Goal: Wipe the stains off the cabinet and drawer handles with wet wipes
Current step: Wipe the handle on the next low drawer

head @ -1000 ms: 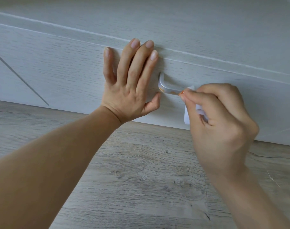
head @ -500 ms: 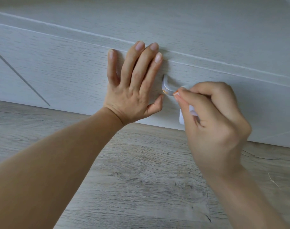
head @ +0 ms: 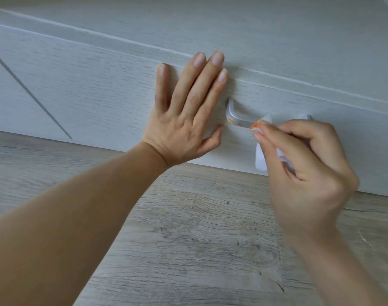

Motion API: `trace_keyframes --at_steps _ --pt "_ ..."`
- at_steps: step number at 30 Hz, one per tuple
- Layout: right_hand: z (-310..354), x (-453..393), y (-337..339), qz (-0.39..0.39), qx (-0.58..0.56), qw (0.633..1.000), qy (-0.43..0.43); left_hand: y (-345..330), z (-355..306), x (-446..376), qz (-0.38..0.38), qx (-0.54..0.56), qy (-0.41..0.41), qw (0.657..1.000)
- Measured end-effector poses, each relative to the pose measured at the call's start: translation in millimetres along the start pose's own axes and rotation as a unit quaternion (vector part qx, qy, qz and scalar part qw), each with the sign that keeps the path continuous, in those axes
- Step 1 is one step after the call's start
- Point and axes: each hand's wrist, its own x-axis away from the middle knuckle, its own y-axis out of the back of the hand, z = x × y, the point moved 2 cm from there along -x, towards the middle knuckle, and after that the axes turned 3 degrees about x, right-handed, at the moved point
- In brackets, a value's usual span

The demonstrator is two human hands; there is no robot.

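Your left hand (head: 184,120) flat, fingers spread on the drawer front (head: 89,85); your right hand (head: 303,173) pinching the orange-smeared wet wipe (head: 260,160) against the handle (head: 235,119), its right end hidden.

The drawer front (head: 100,85) stands behind the floor (head: 188,239), meeting it along its lower edge. The handle (head: 235,120) sits on this front, below the seam under the panel above (head: 255,29). The left hand (head: 184,120) lies flat on the front, just left of the handle. The right hand (head: 303,168) is at the handle's right part, pinching the wet wipe (head: 260,155) against it (1 corner hangs below the fingers).
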Motion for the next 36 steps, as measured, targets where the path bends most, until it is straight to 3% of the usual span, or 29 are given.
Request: trace_keyframes --at_steps 6,17,24,36 --pt "2.2 -5.4 -7.3 -0.007 0.025 0.999 0.022 2.6 8.3 17.0 0.015 -0.027 -0.054 0.998" --pt "15.5 -13.7 -17.1 0.013 0.029 0.993 0.111 -3.8 8.3 19.6 -0.007 -0.03 -0.065 0.997" --pt "11.7 -9.0 -11.4 0.012 0.036 0.998 0.053 -3.7 7.3 21.9 0.004 -0.026 -0.071 0.997" --pt "8.5 -5.9 -4.1 0.02 0.043 0.994 0.098 -5.0 8.4 22.3 0.002 -0.023 -0.07 0.997"
